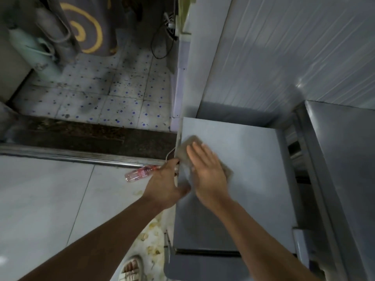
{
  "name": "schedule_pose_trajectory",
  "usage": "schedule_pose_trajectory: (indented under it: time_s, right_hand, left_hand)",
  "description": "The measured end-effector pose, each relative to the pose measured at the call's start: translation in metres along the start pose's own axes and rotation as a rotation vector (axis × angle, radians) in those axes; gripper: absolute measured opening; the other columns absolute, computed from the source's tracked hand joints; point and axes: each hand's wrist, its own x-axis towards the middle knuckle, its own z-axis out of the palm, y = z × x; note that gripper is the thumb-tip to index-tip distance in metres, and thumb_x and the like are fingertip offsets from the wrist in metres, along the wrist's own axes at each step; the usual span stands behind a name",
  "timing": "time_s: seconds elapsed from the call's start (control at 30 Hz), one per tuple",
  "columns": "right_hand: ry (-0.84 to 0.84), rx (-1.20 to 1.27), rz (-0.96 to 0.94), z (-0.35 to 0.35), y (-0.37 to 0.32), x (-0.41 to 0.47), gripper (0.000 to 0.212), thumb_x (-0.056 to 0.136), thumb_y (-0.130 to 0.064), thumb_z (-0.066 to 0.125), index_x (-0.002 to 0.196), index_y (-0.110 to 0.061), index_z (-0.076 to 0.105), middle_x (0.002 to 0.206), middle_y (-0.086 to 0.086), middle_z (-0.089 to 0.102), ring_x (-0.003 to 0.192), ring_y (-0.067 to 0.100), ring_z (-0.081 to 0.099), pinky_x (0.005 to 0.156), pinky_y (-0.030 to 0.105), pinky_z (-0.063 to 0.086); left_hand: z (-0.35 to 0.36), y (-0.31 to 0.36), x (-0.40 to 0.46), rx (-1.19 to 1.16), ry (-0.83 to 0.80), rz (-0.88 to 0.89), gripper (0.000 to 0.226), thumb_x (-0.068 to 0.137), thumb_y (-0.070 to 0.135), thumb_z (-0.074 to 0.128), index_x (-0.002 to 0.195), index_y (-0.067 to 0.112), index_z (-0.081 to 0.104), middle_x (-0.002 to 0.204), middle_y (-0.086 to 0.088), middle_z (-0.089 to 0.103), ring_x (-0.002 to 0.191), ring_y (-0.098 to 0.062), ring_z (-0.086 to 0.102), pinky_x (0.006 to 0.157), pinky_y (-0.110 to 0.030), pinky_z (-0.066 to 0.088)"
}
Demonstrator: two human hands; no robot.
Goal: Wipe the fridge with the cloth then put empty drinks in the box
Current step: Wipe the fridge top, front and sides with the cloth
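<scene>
Cloth [183, 148] lies flat on the fridge [243, 159] top, pinned under the right hand [207, 169], whose fingers are straight and together, palm down, pressing rather than gripping. It sits at the top's left margin, its near-left part touching or just over the left edge; grey fabric shows beyond the fingertips and again past the little-finger side, so its long axis seems to run diagonally from far-left to near-right, roughly along the hand. The left hand [168, 183] is at that same left edge, just beside the right hand, fingers curled round the rim as if to steady the fridge; what exactly they close on is blurred

Judged from this, the wiping step is in hand. Open room lies to the right and toward the person: a broad bare stretch of the top runs right until it meets the raised side of a steel cabinet [341, 159], and back until it meets the wall [284, 47]. Leftward there is none; a stroke that way would carry the cloth off the edge onto the floor [50, 199]

1 bottle [140, 173] lies on its side on the floor, left of the fridge and nearest the left hand, its long axis pointing roughly toward that hand. No box is in view
</scene>
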Motion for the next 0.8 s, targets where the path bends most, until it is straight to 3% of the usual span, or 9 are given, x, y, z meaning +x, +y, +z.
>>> schedule_pose_trajectory:
  time_s: [0.1,0.2,0.33,0.43,0.53,0.7,0.8]
  right_hand:
    - [-0.026,-0.012,-0.056,0.002,-0.002,-0.014,0.054,0.091,-0.016,0.042,0.144,-0.017,0.035,0.152,0.002,0.031,0.142,0.021,0.023,0.115,0.038,0.017]
    - [-0.064,-0.045,-0.042,-0.002,0.001,0.045,0.056,0.093,-0.008,0.042,0.147,-0.020,0.029,0.155,-0.002,0.023,0.145,0.018,0.014,0.118,0.036,0.011]
    - [-0.047,-0.118,0.006,0.003,-0.004,0.108,0.055,0.092,-0.005,0.042,0.145,-0.015,0.034,0.152,0.004,0.030,0.143,0.026,0.019,0.118,0.039,0.016]
    - [-0.033,-0.116,0.001,0.008,-0.004,0.108,0.053,0.091,-0.002,0.043,0.142,-0.013,0.038,0.150,0.007,0.034,0.142,0.029,0.021,0.118,0.041,0.016]
    - [-0.052,-0.119,-0.131,0.008,-0.003,0.085,0.051,0.083,0.000,0.042,0.132,-0.011,0.053,0.140,0.011,0.047,0.136,0.035,0.033,0.113,0.051,0.025]
    - [-0.097,-0.076,-0.211,0.003,-0.019,-0.001,0.047,0.077,0.002,0.055,0.122,-0.014,0.060,0.134,0.005,0.053,0.134,0.031,0.037,0.111,0.051,0.029]
    - [-0.095,-0.017,-0.211,0.005,-0.033,-0.050,0.046,0.080,0.001,0.061,0.121,-0.020,0.058,0.135,-0.003,0.051,0.138,0.023,0.031,0.114,0.046,0.026]
  left_hand:
    - [-0.004,-0.009,-0.004,0.026,-0.080,-0.019,0.069,0.068,0.028,0.079,0.129,0.023,0.047,0.126,0.003,0.058,0.107,-0.015,0.057,0.084,-0.025,0.047]
    - [-0.010,-0.015,-0.006,0.032,-0.166,-0.018,0.078,0.069,0.030,0.078,0.136,0.033,0.039,0.133,0.011,0.052,0.111,-0.011,0.053,0.088,-0.025,0.045]
    - [-0.013,-0.018,-0.005,0.028,-0.190,0.005,0.080,0.071,0.027,0.077,0.140,0.032,0.036,0.137,0.012,0.049,0.119,-0.011,0.051,0.091,-0.022,0.043]
    - [-0.014,-0.021,-0.005,0.057,-0.211,-0.012,0.082,0.072,0.027,0.077,0.141,0.032,0.034,0.138,0.009,0.050,0.121,-0.013,0.050,0.095,-0.027,0.046]
    - [-0.018,-0.027,-0.008,0.103,-0.273,-0.018,0.079,0.072,0.028,0.077,0.139,0.032,0.036,0.139,0.009,0.049,0.124,-0.015,0.049,0.099,-0.035,0.046]
    - [-0.027,-0.035,-0.022,0.168,-0.337,-0.046,0.060,0.075,0.031,0.074,0.130,0.029,0.049,0.136,0.009,0.051,0.124,-0.015,0.048,0.100,-0.036,0.044]
    - [-0.031,-0.036,-0.031,0.304,-0.324,-0.063,0.027,0.078,0.035,0.071,0.104,0.026,0.064,0.124,0.003,0.058,0.114,-0.017,0.054,0.096,-0.034,0.047]
